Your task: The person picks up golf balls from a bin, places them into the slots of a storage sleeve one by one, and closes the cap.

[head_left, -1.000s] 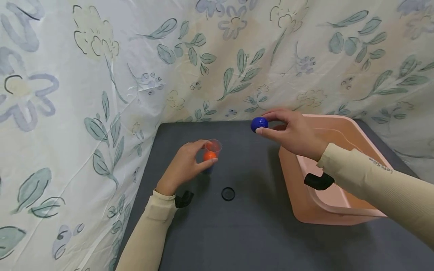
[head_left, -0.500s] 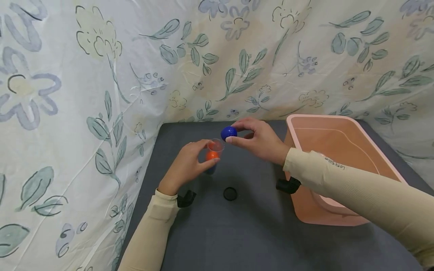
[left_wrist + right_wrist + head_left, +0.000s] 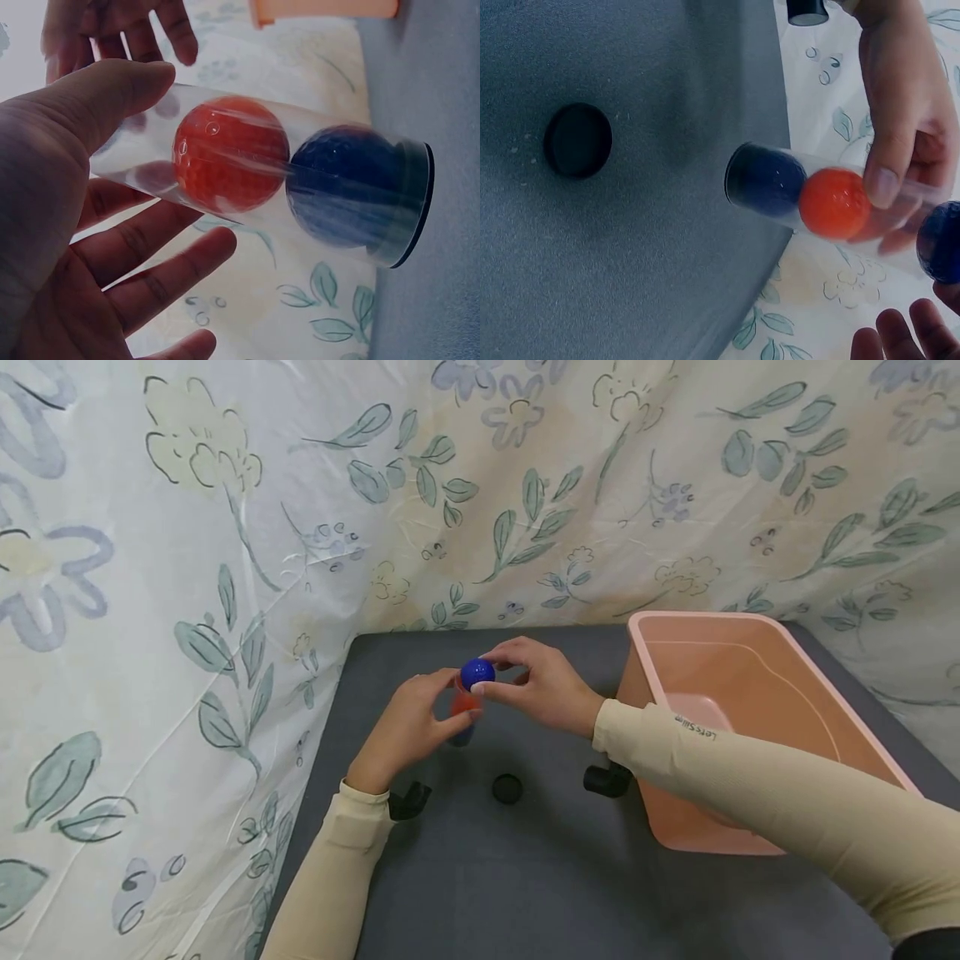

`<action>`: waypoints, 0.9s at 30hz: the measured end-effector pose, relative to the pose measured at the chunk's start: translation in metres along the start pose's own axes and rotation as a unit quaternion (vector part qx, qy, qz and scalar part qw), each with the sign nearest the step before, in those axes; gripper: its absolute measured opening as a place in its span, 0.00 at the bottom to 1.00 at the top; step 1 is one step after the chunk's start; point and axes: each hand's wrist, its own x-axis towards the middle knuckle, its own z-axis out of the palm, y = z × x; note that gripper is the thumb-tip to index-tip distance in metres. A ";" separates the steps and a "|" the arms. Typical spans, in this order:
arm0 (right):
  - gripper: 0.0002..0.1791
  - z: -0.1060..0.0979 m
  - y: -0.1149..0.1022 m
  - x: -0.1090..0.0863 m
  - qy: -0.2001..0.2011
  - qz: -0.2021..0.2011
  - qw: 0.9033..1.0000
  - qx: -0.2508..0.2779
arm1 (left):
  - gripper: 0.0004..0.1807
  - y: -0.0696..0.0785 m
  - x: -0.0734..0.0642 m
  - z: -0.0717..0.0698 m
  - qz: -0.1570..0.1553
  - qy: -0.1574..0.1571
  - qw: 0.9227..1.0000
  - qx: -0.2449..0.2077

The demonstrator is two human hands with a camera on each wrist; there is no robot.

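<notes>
Black cap, pink bin nearby; right fingers pinch blue ball, left fingers grip tube

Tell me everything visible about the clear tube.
The clear tube looks like see-through plastic, with a dark cap at its lower end and an orange ball above a dark blue ball inside. The left hand grips it near the top, roughly upright. The right hand holds another blue ball at its top end; whether that ball touches it, or its base the table, I can't tell.

2 cream sleeves, right 1 lettered; black wrist mounts.
</notes>
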 end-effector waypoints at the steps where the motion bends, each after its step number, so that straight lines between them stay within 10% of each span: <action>1: 0.25 0.002 0.000 0.000 -0.001 -0.001 1.000 -0.004 | 0.29 0.000 0.000 0.000 0.001 0.000 1.000 -0.003; 27: 0.39 0.007 -0.006 -0.008 0.015 0.071 0.994 -0.079 | 0.31 -0.008 0.000 -0.001 -0.025 0.004 0.999 -0.021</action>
